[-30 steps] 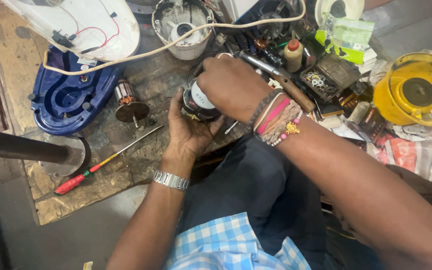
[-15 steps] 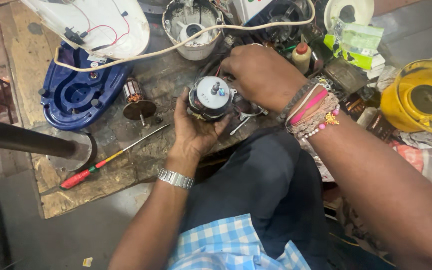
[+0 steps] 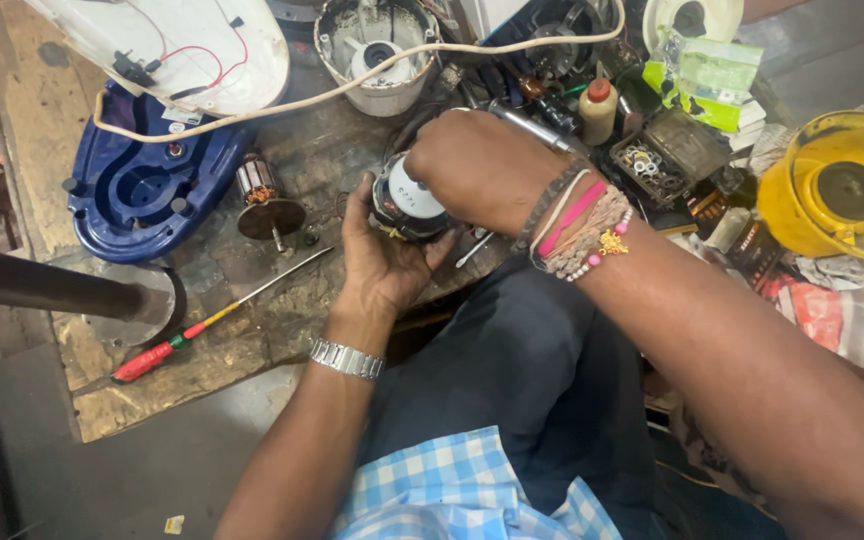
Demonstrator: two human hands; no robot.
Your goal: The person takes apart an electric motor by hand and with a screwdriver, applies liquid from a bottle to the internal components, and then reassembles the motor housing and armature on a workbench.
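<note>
At the far left a red-handled screwdriver (image 3: 214, 318) lies flat on the worn wooden table (image 3: 22, 130), its shaft pointing up toward the middle. Above it sits a blue plastic housing (image 3: 142, 190), with a white shell (image 3: 187, 45) and a cream cable (image 3: 352, 85) across the top. Just right of the housing, a motor armature (image 3: 264, 200) stands on the table by itself. Next comes the left hand (image 3: 384, 262), palm up, its fingers curled around the underside of a small round motor (image 3: 407, 203) with a white cap, held just above the table's front edge. The right hand (image 3: 487, 170) comes down over the motor from the right, fingers closed on its top and side, so both hands are clamped on it. Further right a tray of small washers (image 3: 660, 160) and a yellow round casing (image 3: 842, 185) rest among the clutter.
</note>
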